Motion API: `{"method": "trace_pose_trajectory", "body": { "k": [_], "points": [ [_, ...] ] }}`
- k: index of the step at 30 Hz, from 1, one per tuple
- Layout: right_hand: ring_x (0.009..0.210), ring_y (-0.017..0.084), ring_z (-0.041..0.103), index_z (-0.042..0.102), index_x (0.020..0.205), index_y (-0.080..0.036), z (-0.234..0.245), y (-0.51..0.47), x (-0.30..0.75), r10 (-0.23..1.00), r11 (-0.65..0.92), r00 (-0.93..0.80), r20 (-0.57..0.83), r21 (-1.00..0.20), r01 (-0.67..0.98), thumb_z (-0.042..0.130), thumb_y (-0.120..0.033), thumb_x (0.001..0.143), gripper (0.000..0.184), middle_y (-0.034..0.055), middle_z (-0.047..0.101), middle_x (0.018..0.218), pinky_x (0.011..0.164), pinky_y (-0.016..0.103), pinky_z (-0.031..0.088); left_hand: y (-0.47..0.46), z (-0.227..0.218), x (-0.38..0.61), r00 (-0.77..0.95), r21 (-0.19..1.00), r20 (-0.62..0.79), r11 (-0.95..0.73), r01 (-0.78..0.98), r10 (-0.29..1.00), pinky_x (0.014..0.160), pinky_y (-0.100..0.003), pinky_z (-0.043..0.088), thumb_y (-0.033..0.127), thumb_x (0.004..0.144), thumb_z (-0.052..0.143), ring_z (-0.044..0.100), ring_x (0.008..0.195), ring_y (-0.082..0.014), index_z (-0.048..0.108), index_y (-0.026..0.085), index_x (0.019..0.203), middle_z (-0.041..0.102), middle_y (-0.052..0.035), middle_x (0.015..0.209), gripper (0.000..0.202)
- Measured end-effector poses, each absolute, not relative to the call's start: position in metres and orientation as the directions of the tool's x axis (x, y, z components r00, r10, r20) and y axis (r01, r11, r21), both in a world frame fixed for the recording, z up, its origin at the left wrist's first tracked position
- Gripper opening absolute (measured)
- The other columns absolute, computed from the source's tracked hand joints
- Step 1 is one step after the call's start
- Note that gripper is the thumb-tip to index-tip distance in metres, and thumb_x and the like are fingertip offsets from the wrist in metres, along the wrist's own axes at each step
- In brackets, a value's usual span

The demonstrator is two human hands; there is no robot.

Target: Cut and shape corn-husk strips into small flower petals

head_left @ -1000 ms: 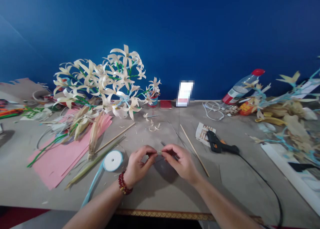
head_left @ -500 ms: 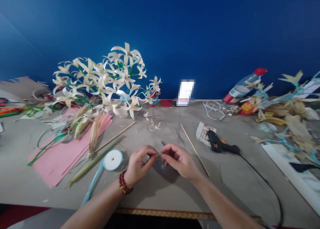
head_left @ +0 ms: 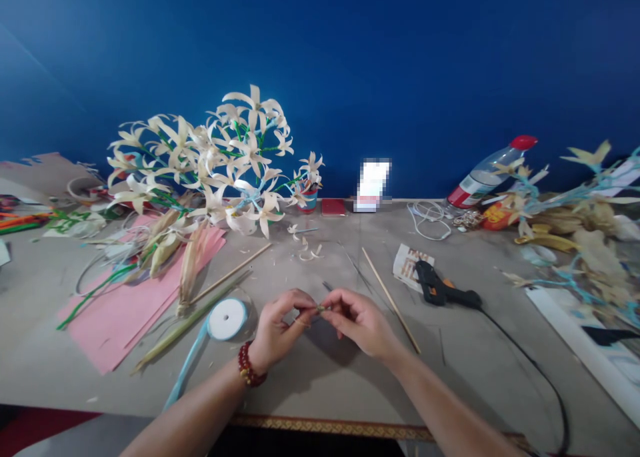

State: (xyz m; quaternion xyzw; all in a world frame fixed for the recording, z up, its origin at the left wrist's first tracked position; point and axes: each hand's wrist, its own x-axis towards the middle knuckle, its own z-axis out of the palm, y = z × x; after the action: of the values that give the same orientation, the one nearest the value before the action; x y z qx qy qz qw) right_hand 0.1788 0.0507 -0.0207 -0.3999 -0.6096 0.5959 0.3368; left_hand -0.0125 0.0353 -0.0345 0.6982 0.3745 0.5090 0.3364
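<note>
My left hand (head_left: 280,329), with a red bead bracelet on the wrist, and my right hand (head_left: 361,322) meet fingertip to fingertip just above the grey table (head_left: 320,384). Both pinch a small, thin, pale piece (head_left: 320,307) between thumb and fingers; it is too small to name. A roll of light blue ribbon (head_left: 226,319) lies just left of my left hand, its tail running toward the table's front edge. A thin wooden stick (head_left: 391,301) lies just right of my right hand.
A bunch of cream handmade flowers (head_left: 220,157) stands at the back left over pink paper sheets (head_left: 130,297) and dried husks. A black glue gun (head_left: 443,289) with its cord lies at the right. A plastic bottle (head_left: 487,174) and more husk flowers lie far right.
My hands stay joined at the fingertips; the right hand has turned slightly and shifted a little toward me. Nothing else on the table has moved.
</note>
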Motion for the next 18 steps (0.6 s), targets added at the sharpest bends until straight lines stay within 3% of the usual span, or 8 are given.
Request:
{"method": "trace_pose_trajectory", "body": {
  "k": [13,18],
  "points": [
    [0.073,0.015,0.060,0.062,0.079,-0.019,-0.0147,0.0559,0.1821,0.877,0.179,-0.470,0.096,-0.975,0.135,0.064,-0.027,0.084,0.010,0.0025,0.064,0.081,0.065,0.024,0.047,0.0355,-0.0381,-0.0145,0.214,0.840,0.446,-0.489,0.235,0.869,0.071,-0.027,0.050,0.014,0.088,0.061,0.063,0.076,-0.0152,0.062,0.018,0.089,0.068,-0.0049,0.081,0.004],
    [0.058,0.012,0.054,0.060,0.081,-0.019,-0.0140,0.0562,0.1823,0.874,0.082,-0.486,0.004,-0.987,0.139,0.061,-0.029,0.085,0.011,-0.0021,0.056,0.067,0.056,0.022,0.044,0.0356,-0.0362,-0.0135,0.220,0.835,0.443,-0.489,0.252,0.869,0.069,-0.026,0.049,0.014,0.089,0.060,0.062,0.073,-0.0147,0.062,0.017,0.088,0.067,-0.0046,0.079,0.004]
  ]
}}
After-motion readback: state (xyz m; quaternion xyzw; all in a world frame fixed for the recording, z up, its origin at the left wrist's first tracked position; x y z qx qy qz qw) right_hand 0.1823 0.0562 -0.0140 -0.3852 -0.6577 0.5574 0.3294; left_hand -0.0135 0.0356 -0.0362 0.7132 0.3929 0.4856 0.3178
